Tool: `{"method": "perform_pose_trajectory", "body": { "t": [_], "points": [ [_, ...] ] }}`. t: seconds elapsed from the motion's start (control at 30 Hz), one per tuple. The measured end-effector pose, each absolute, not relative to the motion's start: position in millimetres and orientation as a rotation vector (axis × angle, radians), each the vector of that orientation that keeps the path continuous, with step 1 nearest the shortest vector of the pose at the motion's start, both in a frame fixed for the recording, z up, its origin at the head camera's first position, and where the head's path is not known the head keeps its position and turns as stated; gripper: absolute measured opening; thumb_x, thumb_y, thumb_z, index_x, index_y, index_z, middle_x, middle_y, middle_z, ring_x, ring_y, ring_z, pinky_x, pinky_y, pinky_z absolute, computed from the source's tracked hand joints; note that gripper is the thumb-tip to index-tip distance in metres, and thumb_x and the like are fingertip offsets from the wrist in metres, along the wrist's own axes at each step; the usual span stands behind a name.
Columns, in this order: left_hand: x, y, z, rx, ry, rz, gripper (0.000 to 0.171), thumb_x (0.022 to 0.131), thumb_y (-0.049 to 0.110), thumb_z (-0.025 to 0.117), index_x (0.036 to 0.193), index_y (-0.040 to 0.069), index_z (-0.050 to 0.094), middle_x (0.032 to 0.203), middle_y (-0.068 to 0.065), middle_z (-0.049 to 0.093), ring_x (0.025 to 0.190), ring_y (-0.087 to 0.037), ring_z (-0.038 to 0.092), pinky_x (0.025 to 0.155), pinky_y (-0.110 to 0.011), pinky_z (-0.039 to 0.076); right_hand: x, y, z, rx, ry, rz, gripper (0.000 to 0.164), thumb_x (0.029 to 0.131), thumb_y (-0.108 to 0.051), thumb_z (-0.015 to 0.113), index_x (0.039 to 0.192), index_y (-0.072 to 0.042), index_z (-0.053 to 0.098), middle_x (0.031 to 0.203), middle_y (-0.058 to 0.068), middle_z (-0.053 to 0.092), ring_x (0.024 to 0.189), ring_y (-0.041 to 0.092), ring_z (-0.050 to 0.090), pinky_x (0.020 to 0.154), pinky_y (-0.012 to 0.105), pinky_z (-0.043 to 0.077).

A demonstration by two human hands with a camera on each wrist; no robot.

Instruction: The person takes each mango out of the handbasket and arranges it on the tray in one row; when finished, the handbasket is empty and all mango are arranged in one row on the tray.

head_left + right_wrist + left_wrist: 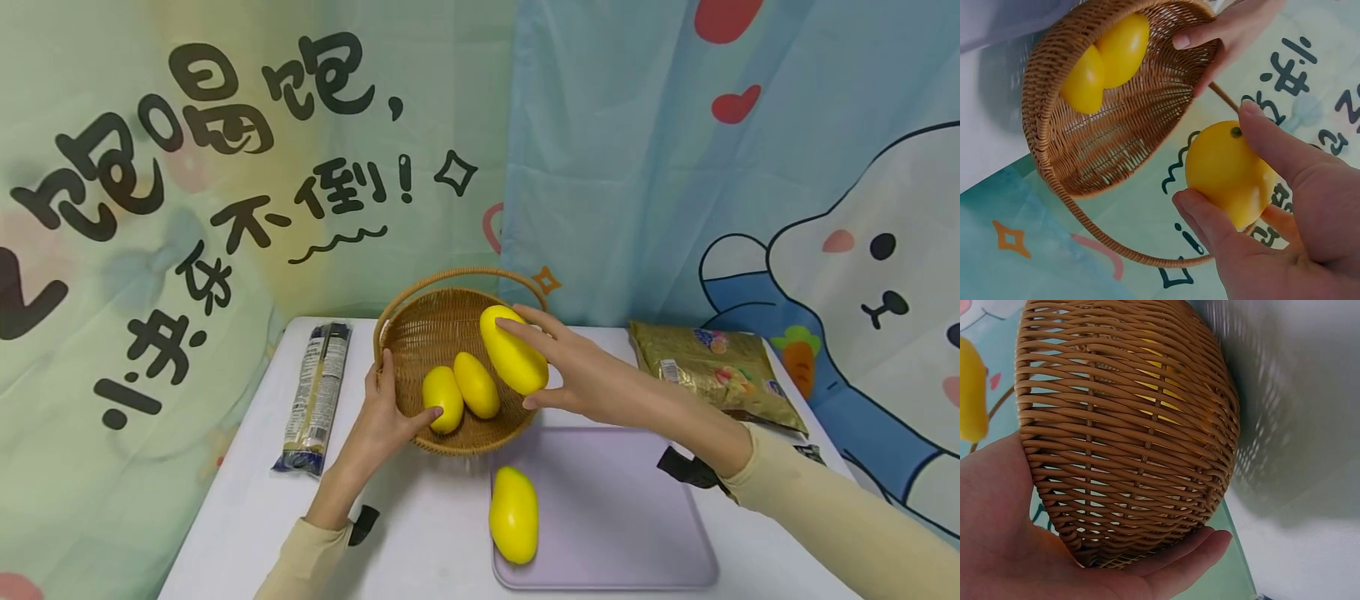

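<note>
The yellow mango is off the surface, gripped between the thumb and fingers of the right hand, and in the head view it overlaps the right side of the brown wicker basket's opening. The left hand grips the basket's left side, thumb over the rim and fingers against the outside, and two more mangoes sit together inside. Another mango lies at the left edge of the lilac tray, with a gold bag beyond the right forearm.
</note>
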State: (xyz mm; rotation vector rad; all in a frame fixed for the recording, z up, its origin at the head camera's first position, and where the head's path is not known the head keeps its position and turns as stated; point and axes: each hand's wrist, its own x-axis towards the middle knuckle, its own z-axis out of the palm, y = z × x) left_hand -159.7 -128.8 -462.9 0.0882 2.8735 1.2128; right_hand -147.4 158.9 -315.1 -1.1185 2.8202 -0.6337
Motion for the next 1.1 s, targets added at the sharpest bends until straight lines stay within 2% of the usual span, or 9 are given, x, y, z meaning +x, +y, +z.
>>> {"method": "perform_pose_trajectory", "body": {
  "t": [0.23, 0.4, 0.53, 0.7, 0.83, 1.1],
  "points": [
    [-160.3, -130.0, -462.5, 0.089, 2.875, 1.200, 0.116, 0.070, 0.059, 0.067, 0.146, 0.020, -0.011, 0.151, -0.021, -0.004, 0.128, -0.045, 0.035, 0.097, -0.050, 0.041, -125.8, 177.6, -311.6, -0.982, 2.863, -0.727, 0.088, 0.076, -0.034, 0.072, 0.144, -0.036, 0.016, 0.153, -0.001, 0.011, 0.127, 0.017, 0.041, 0.093, 0.033, 0.048],
    [-160.7, -130.5, -461.9, 0.091, 2.870, 1.209, 0.118, 0.069, 0.060, 0.067, 0.146, 0.020, -0.012, 0.151, -0.021, -0.003, 0.127, -0.044, 0.036, 0.097, -0.049, 0.041, -115.9, 192.7, -326.4, -0.819, 2.841, -0.918, 0.087, 0.074, -0.037, 0.072, 0.143, -0.036, 0.018, 0.152, -0.003, 0.015, 0.128, 0.017, 0.039, 0.091, 0.033, 0.048],
    [-160.9, -130.4, -462.1, 0.091, 2.867, 1.205, 0.117, 0.069, 0.059, 0.068, 0.146, 0.020, -0.012, 0.151, -0.021, -0.003, 0.127, -0.044, 0.036, 0.097, -0.049, 0.041, -106.0, 204.4, -351.5, -0.655, 2.763, -1.098, 0.089, 0.072, -0.041, 0.073, 0.143, -0.035, 0.020, 0.149, -0.005, 0.020, 0.124, 0.020, 0.044, 0.089, 0.035, 0.049],
    [-160.6, -130.4, -461.9, 0.080, 2.868, 1.187, 0.117, 0.070, 0.059, 0.068, 0.146, 0.020, -0.012, 0.151, -0.021, -0.004, 0.127, -0.045, 0.036, 0.097, -0.050, 0.041, -90.7, 213.2, -391.9, -0.420, 2.656, -1.212, 0.092, 0.067, -0.046, 0.075, 0.141, -0.037, 0.021, 0.145, -0.008, 0.026, 0.118, 0.023, 0.049, 0.088, 0.030, 0.050],
    [-160.6, -130.5, -461.5, 0.075, 2.875, 1.186, 0.117, 0.070, 0.059, 0.068, 0.146, 0.019, -0.012, 0.151, -0.022, -0.003, 0.128, -0.045, 0.033, 0.098, -0.051, 0.040, -78.6, 214.7, -426.7, -0.261, 2.562, -1.255, 0.094, 0.063, -0.044, 0.078, 0.139, -0.039, 0.023, 0.144, -0.008, 0.025, 0.116, 0.024, 0.051, 0.088, 0.028, 0.050],
    [-160.7, -129.3, -463.1, 0.089, 2.874, 1.195, 0.117, 0.070, 0.058, 0.068, 0.146, 0.020, -0.012, 0.151, -0.022, -0.004, 0.127, -0.046, 0.034, 0.097, -0.051, 0.041, -57.6, 210.3, -476.8, -0.225, 2.470, -1.304, 0.094, 0.065, -0.038, 0.080, 0.140, -0.036, 0.024, 0.146, 0.000, 0.023, 0.118, 0.029, 0.049, 0.088, 0.028, 0.050]
  ]
}}
